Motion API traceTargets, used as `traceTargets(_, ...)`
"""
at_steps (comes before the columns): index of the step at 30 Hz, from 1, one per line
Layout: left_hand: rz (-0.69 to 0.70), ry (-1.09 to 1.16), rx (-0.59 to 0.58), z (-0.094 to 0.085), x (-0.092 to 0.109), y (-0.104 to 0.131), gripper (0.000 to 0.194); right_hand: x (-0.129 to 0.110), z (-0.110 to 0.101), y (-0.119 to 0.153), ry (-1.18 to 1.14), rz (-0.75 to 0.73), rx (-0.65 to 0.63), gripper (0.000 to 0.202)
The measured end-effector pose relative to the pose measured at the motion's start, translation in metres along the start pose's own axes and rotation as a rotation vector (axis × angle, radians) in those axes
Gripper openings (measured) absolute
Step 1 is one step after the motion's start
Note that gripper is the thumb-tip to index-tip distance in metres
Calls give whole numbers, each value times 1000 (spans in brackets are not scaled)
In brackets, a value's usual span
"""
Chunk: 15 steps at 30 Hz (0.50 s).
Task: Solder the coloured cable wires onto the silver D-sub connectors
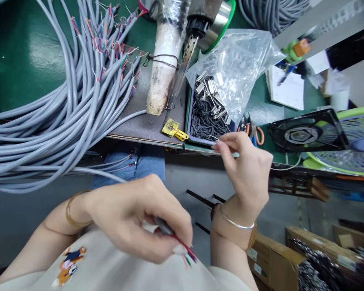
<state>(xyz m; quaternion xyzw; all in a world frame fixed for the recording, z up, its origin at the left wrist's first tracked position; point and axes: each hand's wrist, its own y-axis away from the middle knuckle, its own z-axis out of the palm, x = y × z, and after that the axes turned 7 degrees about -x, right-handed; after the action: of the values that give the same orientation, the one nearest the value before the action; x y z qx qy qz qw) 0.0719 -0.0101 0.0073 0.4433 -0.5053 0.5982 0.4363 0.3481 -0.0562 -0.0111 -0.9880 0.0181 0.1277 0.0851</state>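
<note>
My left hand [145, 222] is closed round the end of a grey multi-core cable [163, 226]. Red, blue and green wires [186, 247] fan out past its fingertips. At the front corner of a shallow tray [200, 140], my right hand [245, 161] is pinched, thumb against forefinger. A thin silvery strand [216, 138] shows at those fingertips; its kind is unclear. Short black sleeves [204, 119] fill the tray, with metal connectors [212, 87] on top. Left of the tray lies a small yellow cutter-like tool [178, 133].
A thick bundle of grey cables [69, 109] with bared wires covers the left bench. A wrapped tube [165, 68] and a metal nozzle [186, 56] hang over the middle. A plastic bag [236, 60], pliers [253, 131], a black fan [306, 133] and a notebook [286, 87] lie right.
</note>
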Motion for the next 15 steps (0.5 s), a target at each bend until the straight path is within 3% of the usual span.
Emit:
traceTargets(1, -46, 144, 79, -2, -6, 1, 15, 10, 3, -7, 51, 40, 34, 16)
traceTargets(5, -121, 667, 759, -9, -41, 3, 16, 41, 23, -37, 135, 121, 178, 9)
traceTargets(7, -157, 747, 966, -13, -55, 5, 17, 49, 30, -50, 103, 68, 173, 7)
traceTargets(10, -186, 718, 1094, -17, -63, 11, 19, 58, 36, -64, 75, -45, 100, 6)
traceTargets(15, -181, 660, 1125, -20, -63, 14, 20, 74, 42, -79, 186, -96, 35, 7)
